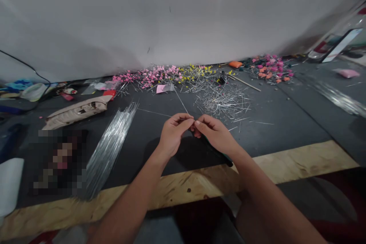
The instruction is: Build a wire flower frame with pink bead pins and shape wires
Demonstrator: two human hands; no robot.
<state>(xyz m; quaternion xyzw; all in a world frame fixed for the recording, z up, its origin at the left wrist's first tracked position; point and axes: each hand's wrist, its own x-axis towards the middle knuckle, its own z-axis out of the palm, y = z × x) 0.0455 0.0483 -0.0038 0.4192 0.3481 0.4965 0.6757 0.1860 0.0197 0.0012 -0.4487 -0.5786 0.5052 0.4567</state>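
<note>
My left hand (174, 134) and my right hand (215, 134) meet over the dark table, fingertips pinched together. Between them runs a thin metal wire (180, 101) that sticks up and away toward the wall. My left fingers pinch the wire. My right hand also closes on it, and a dark green strip (220, 153) trails from under that hand toward the table's wooden front edge. A bundle of long silver wires (110, 145) lies to the left of my left hand.
A heap of short cut wires (224, 102) lies beyond my hands. Pink and yellow bead-headed stems (162, 74) line the white wall, more pink and orange ones (270, 68) at right. A beige pouch (76, 111) lies left. A phone (341, 45) leans far right.
</note>
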